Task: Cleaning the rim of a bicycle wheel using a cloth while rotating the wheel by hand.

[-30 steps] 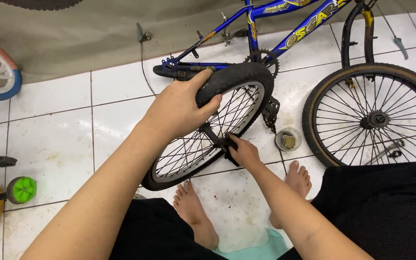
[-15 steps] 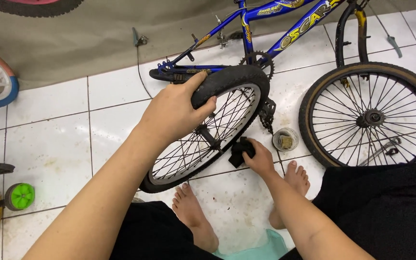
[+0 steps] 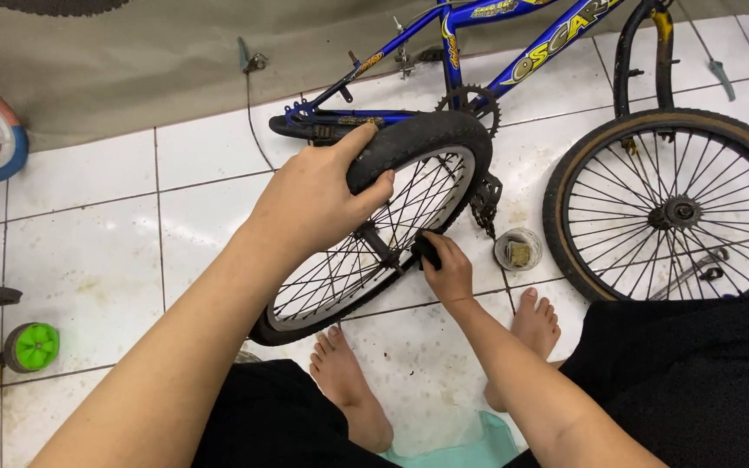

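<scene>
My left hand (image 3: 314,204) grips the black tyre at the top of a loose spoked bicycle wheel (image 3: 340,277) and holds it upright on the white tiled floor. My right hand (image 3: 448,269) is low beside the wheel's rim, closed on a small black object (image 3: 426,250) pressed against the spokes near the hub. Behind the wheel lies a blue bicycle frame (image 3: 478,52) with its chainring and chain showing. My bare feet stand just under the wheel.
A second wheel with a tan-walled tyre (image 3: 674,208) stands at the right in the black fork. A small round tin (image 3: 517,250) sits on the floor between the wheels. A wrench (image 3: 691,269) lies behind the spokes. Small children's bikes and a green training wheel (image 3: 32,347) are at the left.
My right hand has shifted slightly along the rim near the hub with the black object. The left hand keeps its grip on the tyre.
</scene>
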